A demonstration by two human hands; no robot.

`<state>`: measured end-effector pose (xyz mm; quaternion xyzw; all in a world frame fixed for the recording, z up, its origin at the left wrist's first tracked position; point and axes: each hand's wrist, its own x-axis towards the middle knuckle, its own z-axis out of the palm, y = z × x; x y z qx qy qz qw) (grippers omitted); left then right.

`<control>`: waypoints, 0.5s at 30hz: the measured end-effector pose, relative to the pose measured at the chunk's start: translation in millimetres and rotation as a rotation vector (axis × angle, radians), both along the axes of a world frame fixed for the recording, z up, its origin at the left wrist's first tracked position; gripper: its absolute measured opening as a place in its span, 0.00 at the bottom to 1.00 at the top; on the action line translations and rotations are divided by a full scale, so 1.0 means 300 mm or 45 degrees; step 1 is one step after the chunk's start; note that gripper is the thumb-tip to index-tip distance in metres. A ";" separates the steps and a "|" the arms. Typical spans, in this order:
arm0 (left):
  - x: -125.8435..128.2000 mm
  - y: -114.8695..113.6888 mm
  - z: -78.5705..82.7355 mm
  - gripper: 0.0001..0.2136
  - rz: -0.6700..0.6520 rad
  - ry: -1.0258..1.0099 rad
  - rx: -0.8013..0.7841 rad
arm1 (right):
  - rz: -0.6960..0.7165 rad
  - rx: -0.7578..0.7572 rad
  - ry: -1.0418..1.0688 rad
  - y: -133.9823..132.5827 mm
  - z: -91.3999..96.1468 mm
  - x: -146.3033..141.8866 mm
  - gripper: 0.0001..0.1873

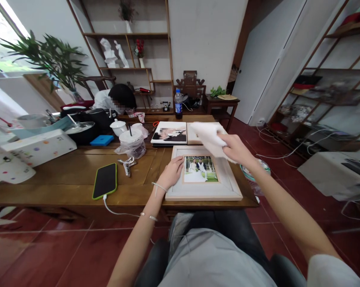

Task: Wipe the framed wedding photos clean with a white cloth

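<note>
A white picture frame (175, 192) with a wide border lies flat at the table's front edge, a wedding photo (200, 169) in its middle. My left hand (171, 172) rests on the left side of the frame, fingers stretched out and fairly flat. Over the frame's upper right, my right hand (235, 147) grips a white cloth or tissue (208, 133), which hangs down toward the border and is slightly blurred. Whether the cloth touches the frame I cannot tell. Just behind lies a photo album (169, 133), beside another pale frame (193, 137) partly hidden by the cloth.
On the wooden table (78, 175) at left are a charging phone (105, 181), a bagged cup (132, 141), a blue box (101, 140) and a tissue box (42, 147). A cola bottle (178, 104) stands behind. Across the table, a person (120, 95) leans down.
</note>
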<state>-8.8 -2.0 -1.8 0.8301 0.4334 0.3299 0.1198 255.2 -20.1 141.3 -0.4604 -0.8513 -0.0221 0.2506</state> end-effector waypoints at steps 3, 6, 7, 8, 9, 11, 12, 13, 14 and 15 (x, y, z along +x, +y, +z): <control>-0.001 -0.002 0.002 0.17 0.004 0.013 -0.014 | -0.154 0.254 -0.193 0.054 -0.058 -0.049 0.31; 0.002 -0.003 0.006 0.17 -0.001 0.011 -0.016 | -0.131 0.148 -0.499 0.082 -0.161 -0.092 0.36; 0.003 -0.003 0.007 0.17 -0.002 0.006 -0.011 | -0.115 0.061 -0.578 0.082 -0.193 -0.103 0.36; 0.004 -0.003 0.007 0.17 -0.002 0.000 -0.006 | -0.107 -0.021 -0.633 0.076 -0.219 -0.112 0.36; 0.006 -0.003 0.007 0.17 -0.001 -0.004 -0.001 | -0.105 -0.086 -0.664 0.066 -0.239 -0.120 0.35; 0.007 -0.002 0.007 0.16 0.001 -0.006 0.005 | -0.085 -0.162 -0.675 0.030 -0.253 -0.133 0.33; 0.008 -0.002 0.007 0.16 0.003 -0.003 0.006 | -0.057 -0.186 -0.667 0.004 -0.249 -0.138 0.32; 0.008 -0.002 0.006 0.16 0.005 0.000 0.007 | -0.009 -0.218 -0.661 -0.027 -0.239 -0.142 0.32; 0.008 -0.002 0.007 0.16 0.005 0.004 0.008 | 0.053 -0.257 -0.656 -0.063 -0.225 -0.147 0.31; 0.008 -0.003 0.007 0.16 0.005 0.008 0.008 | 0.121 -0.300 -0.651 -0.103 -0.207 -0.151 0.30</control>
